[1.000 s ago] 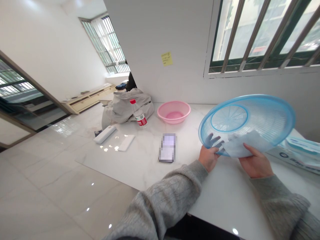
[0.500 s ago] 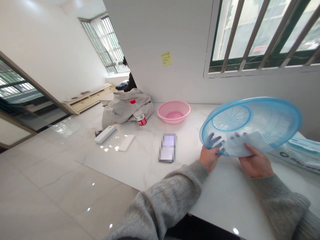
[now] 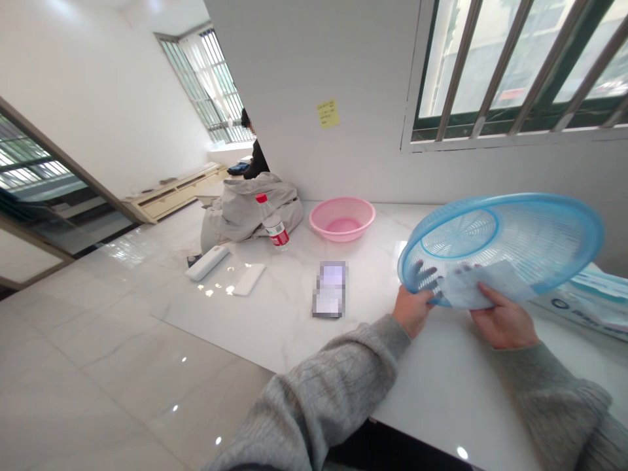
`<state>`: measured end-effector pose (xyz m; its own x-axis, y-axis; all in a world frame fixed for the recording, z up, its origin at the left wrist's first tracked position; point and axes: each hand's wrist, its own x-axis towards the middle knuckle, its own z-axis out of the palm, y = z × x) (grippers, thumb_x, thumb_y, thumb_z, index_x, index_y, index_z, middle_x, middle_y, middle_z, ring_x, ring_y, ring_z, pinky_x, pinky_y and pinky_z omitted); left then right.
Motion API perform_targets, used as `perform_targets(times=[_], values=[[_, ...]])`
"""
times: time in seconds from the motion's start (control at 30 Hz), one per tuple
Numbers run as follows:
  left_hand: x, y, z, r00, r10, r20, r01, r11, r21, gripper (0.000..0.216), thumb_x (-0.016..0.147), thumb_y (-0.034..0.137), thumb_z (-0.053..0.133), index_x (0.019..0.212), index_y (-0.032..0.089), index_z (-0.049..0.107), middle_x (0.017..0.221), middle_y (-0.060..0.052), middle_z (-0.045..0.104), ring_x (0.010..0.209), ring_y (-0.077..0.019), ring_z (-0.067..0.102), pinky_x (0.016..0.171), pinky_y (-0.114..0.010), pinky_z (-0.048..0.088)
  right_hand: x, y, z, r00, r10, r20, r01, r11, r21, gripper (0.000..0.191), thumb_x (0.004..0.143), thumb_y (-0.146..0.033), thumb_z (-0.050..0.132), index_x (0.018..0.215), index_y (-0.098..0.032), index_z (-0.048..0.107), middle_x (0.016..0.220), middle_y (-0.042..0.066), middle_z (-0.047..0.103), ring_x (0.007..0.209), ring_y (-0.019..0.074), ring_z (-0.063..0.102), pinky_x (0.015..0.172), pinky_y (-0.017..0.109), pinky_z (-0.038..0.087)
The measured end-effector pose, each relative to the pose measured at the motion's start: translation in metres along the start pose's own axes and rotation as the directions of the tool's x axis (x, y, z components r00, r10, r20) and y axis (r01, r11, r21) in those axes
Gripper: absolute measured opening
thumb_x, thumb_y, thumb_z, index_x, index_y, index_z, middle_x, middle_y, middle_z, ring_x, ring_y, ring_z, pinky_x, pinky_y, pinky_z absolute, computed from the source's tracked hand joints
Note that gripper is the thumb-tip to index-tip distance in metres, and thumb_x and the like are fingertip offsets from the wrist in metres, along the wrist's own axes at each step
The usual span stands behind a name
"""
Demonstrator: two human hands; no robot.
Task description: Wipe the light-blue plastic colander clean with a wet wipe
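A large blue plastic mesh basket [image 3: 549,242] is held up on its side above the right part of the table, its hollow facing me. My left hand [image 3: 413,313] grips its lower left rim, thumb in front and fingers showing through the mesh behind. At the lower rim my right hand [image 3: 505,322] presses a white tissue [image 3: 483,285] against the inner wall with its thumb. The fingers of that hand lie partly behind the basket, seen dimly through it. The tissue covers part of the mesh.
On the white table [image 3: 275,327] stand a pink basket [image 3: 342,220] and a red-capped bottle [image 3: 273,224]. A phone [image 3: 330,289] lies before them. Grey cloth [image 3: 235,209], a white packet [image 3: 249,280] and a white roll-shaped object [image 3: 208,263] are left. A printed package [image 3: 593,304] lies right. Another person [image 3: 256,157] sits far back.
The basket has shifted slightly to the right in view and tilted a little. Both hands keep their hold, and the tissue stays at the lower rim.
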<state>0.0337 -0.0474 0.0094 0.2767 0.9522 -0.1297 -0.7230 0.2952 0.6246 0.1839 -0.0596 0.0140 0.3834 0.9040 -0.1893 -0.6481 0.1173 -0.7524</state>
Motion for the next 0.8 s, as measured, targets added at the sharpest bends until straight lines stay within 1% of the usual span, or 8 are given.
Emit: perform_targets(times=[0.2,0.3,0.43,0.53,0.67,0.8], values=[[0.001,0.000,-0.001,1.000,-0.002,0.005,0.002,1.000,0.022,0.072,0.061,0.002,0.071,0.128,0.028,0.061,0.143,-0.010,0.062,0.131,-0.0302,0.062,0.108,-0.046,0.046,-0.002,-0.004,0.001,1.000,0.013,0.003,-0.013,1.000,-0.010,0.035,0.083,-0.007,0.062,0.107,-0.025,0.077,0.136,0.004,0.071,0.141,0.0199,0.055,0.120,0.037,0.042],[0.003,-0.001,-0.003,1.000,-0.003,0.013,0.003,1.000,0.017,0.075,0.061,0.001,0.070,0.129,0.029,0.060,0.143,-0.010,0.061,0.132,-0.0311,0.061,0.110,-0.048,0.045,0.001,-0.007,-0.002,1.000,-0.013,0.013,0.013,1.000,-0.012,0.033,0.082,-0.007,0.063,0.107,-0.024,0.078,0.136,0.005,0.071,0.140,0.0210,0.056,0.120,0.036,0.042],[0.003,-0.001,-0.004,1.000,-0.004,0.007,0.004,1.000,-0.002,0.076,0.060,-0.002,0.067,0.129,0.028,0.060,0.140,-0.010,0.063,0.129,-0.0301,0.064,0.112,-0.049,0.044,0.006,-0.008,-0.007,0.998,-0.058,0.006,0.058,0.998,-0.020,0.033,0.082,-0.008,0.065,0.109,-0.022,0.079,0.135,0.006,0.071,0.136,0.0216,0.059,0.120,0.033,0.042],[0.003,-0.001,-0.004,1.000,-0.009,-0.005,0.009,1.000,-0.005,0.075,0.060,-0.003,0.064,0.128,0.027,0.061,0.138,-0.010,0.064,0.127,-0.0295,0.065,0.112,-0.050,0.044,0.007,-0.007,-0.008,0.996,-0.083,-0.008,0.083,0.996,-0.029,0.034,0.081,-0.007,0.067,0.110,-0.021,0.078,0.134,0.005,0.072,0.136,0.0216,0.060,0.118,0.033,0.045],[0.003,0.000,-0.005,0.999,-0.025,-0.022,0.025,1.000,-0.006,0.075,0.059,-0.004,0.062,0.127,0.027,0.061,0.136,-0.009,0.065,0.124,-0.0287,0.066,0.112,-0.051,0.045,0.007,-0.004,-0.009,0.997,-0.079,-0.015,0.078,0.997,-0.026,0.036,0.079,-0.006,0.068,0.109,-0.022,0.078,0.135,0.005,0.071,0.137,0.0218,0.059,0.114,0.033,0.050],[0.003,0.000,-0.005,0.999,-0.027,-0.027,0.027,1.000,-0.009,0.074,0.060,-0.005,0.061,0.126,0.027,0.062,0.133,-0.008,0.067,0.122,-0.0278,0.067,0.113,-0.052,0.045,0.009,-0.002,-0.010,0.998,-0.062,-0.029,0.061,0.998,-0.016,0.034,0.078,-0.006,0.068,0.106,-0.022,0.077,0.136,0.006,0.071,0.137,0.0220,0.059,0.113,0.034,0.049]])
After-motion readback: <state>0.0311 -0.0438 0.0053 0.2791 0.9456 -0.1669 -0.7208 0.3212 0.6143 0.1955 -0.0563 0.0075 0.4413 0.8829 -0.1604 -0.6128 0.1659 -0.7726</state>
